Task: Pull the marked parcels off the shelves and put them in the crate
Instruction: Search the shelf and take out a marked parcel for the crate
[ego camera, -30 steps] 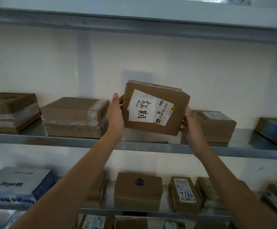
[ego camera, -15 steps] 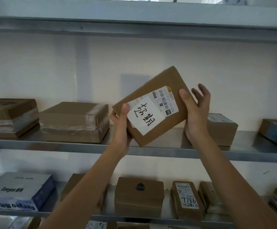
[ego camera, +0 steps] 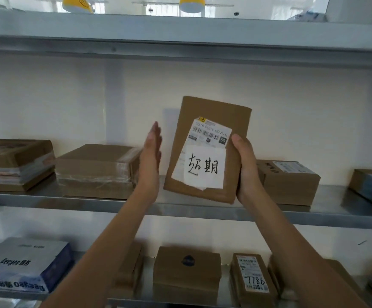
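Note:
A flat brown parcel [ego camera: 213,116] stands upright in front of the middle shelf [ego camera: 202,212]. It carries a barcode label and a white note with handwritten characters. My right hand [ego camera: 246,167] grips its right edge, thumb on the front face. My left hand [ego camera: 150,158] is just left of the parcel with its fingers straight, a small gap between palm and cardboard. No crate is in view.
Taped brown boxes [ego camera: 96,170] sit on the middle shelf to the left and more boxes [ego camera: 289,181] to the right. The lower shelf holds a blue-white box [ego camera: 25,265], a brown box [ego camera: 187,272] and a parcel numbered 7786 [ego camera: 253,281]. A steel shelf [ego camera: 180,32] runs overhead.
The parcel has been turned from tilted to upright, label readable. My left hand has let go of its lower left corner and now sits beside it; my right hand has closed on the right edge.

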